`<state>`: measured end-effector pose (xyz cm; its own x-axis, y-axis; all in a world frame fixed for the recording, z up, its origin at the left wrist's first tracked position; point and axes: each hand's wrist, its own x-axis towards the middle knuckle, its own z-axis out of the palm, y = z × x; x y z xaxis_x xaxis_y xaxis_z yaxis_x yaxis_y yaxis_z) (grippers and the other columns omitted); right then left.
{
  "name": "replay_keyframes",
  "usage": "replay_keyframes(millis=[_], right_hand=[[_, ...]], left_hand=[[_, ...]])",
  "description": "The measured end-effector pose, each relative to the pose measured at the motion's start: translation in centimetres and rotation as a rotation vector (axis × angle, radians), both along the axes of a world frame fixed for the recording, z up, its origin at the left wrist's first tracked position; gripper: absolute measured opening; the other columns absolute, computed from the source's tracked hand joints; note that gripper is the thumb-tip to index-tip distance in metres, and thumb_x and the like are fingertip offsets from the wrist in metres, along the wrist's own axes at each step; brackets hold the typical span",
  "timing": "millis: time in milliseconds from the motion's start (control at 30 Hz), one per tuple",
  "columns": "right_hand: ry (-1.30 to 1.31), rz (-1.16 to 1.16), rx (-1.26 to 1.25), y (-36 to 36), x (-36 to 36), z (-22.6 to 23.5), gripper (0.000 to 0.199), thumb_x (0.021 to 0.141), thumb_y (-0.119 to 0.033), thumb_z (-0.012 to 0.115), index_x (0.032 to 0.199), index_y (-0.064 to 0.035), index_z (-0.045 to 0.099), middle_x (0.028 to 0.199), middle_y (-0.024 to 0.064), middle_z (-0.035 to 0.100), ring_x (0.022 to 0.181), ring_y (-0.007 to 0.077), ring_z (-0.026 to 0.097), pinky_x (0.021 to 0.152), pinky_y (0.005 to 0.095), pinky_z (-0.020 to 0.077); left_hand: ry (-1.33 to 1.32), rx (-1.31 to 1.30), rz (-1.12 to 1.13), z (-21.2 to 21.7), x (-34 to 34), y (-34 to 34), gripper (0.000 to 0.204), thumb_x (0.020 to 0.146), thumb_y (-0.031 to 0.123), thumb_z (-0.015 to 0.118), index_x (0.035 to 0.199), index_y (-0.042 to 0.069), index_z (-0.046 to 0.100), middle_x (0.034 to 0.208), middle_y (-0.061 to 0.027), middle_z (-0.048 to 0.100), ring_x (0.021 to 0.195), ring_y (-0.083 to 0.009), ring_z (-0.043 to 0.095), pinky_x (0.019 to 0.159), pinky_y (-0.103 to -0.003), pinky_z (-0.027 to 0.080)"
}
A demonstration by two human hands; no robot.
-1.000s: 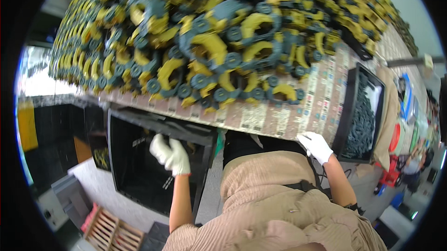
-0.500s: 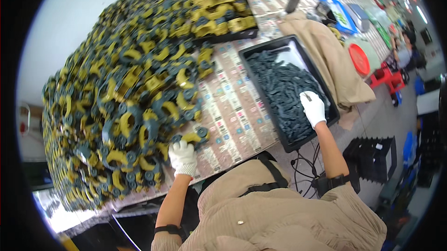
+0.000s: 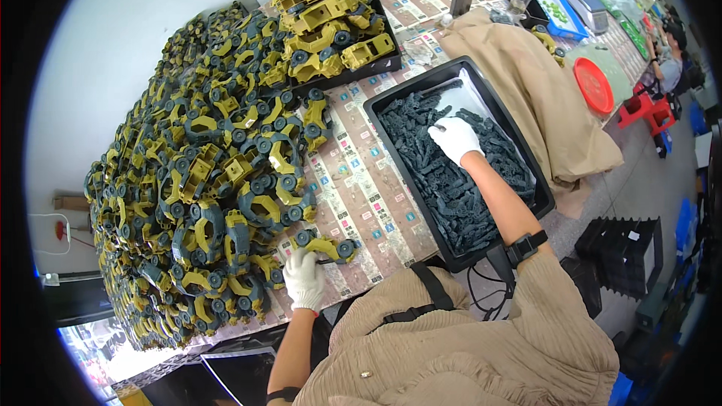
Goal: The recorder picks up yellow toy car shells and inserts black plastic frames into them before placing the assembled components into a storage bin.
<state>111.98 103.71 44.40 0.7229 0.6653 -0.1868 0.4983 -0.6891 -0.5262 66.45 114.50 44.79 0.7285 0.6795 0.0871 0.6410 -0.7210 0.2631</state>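
My left hand (image 3: 304,279), in a white knit glove, is closed at the near table edge, with its fingertips by a yellow toy vehicle body (image 3: 325,246) with dark wheels. A thin dark piece shows beside its thumb, too small to name. My right hand (image 3: 456,139), also gloved in white, reaches over a black tray (image 3: 374,115) with its fingers pinched together. Whatever is between them is hidden. Small dark grey plastic parts (image 3: 470,206) fill the tray in a loose heap, with a white liner (image 3: 461,99) showing at its far end.
A high pile of yellow and grey toy vehicle bodies (image 3: 203,180) covers the left side. Behind it, a crate (image 3: 387,63) holds stacked yellow bodies. Tan cloth (image 3: 519,79), a red lid (image 3: 593,85) and a blue tray (image 3: 577,33) lie to the right. Black crates (image 3: 620,255) stand lower right.
My right hand has moved from the tray's near right side toward its far left part. The left hand stays beside the same toy vehicle body. The whole view has shifted slightly.
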Motion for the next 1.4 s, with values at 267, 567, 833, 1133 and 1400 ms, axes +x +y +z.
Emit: replay_keyframes(millis=[267, 567, 833, 1133, 1400], right_hand=[[0.472, -0.046, 0.093, -0.7, 1.0, -4.0, 0.044, 0.083, -0.040, 0.072, 0.090, 0.0033, 0.070, 0.071, 0.0179, 0.068, 0.054, 0.0304, 0.065, 0.059, 0.0395, 0.0520], [0.055, -0.095, -0.348, -1.5, -2.8, 1.8, 0.064, 0.089, -0.060, 0.053, 0.104, -0.0002, 0.070, 0.110, 0.0252, 0.068, 0.107, 0.0391, 0.064, 0.094, 0.0445, 0.0502], [0.355, -0.176, -0.382, 0.3, 0.2, -1.6, 0.048, 0.074, -0.041, 0.073, 0.094, 0.0031, 0.073, 0.101, 0.0254, 0.070, 0.097, 0.0387, 0.069, 0.084, 0.0428, 0.0543], [0.025, 0.016, -0.335, -2.5, -2.6, -0.5, 0.039, 0.082, -0.035, 0.062, 0.096, -0.0001, 0.072, 0.105, 0.0244, 0.068, 0.101, 0.0402, 0.065, 0.090, 0.0456, 0.0509], [-0.127, 0.220, 0.111, -0.3, -10.3, 5.7, 0.026, 0.096, -0.027, 0.055, 0.106, -0.0069, 0.068, 0.096, 0.0167, 0.069, 0.092, 0.0347, 0.065, 0.080, 0.0435, 0.0517]], left_hand=[[-0.888, -1.511, 1.222, -2.7, 0.7, -0.3, 0.035, 0.092, 0.030, 0.066, 0.118, 0.007, 0.059, 0.117, -0.0111, 0.060, 0.097, -0.0254, 0.060, 0.082, -0.042, 0.051], [-0.697, -1.318, 0.993, -3.9, 1.4, 0.5, 0.032, 0.080, -0.004, 0.048, 0.111, 0.001, 0.052, 0.089, -0.0111, 0.064, 0.070, -0.0236, 0.064, 0.057, -0.036, 0.052], [-0.869, -1.779, 0.704, -0.5, 0.5, 1.8, 0.034, 0.082, -0.002, 0.059, 0.115, -0.004, 0.051, 0.103, -0.0136, 0.065, 0.089, -0.0240, 0.067, 0.084, -0.033, 0.053], [-0.233, -0.963, 0.594, 3.3, 1.4, 0.6, 0.039, 0.083, 0.024, 0.070, 0.109, -0.004, 0.063, 0.093, -0.0139, 0.071, 0.084, -0.0188, 0.067, 0.076, -0.033, 0.052], [-0.093, -1.069, 0.535, 3.3, 0.2, 0.3, 0.035, 0.086, 0.029, 0.060, 0.109, 0.003, 0.066, 0.088, -0.0113, 0.068, 0.084, -0.0202, 0.064, 0.080, -0.032, 0.048]])
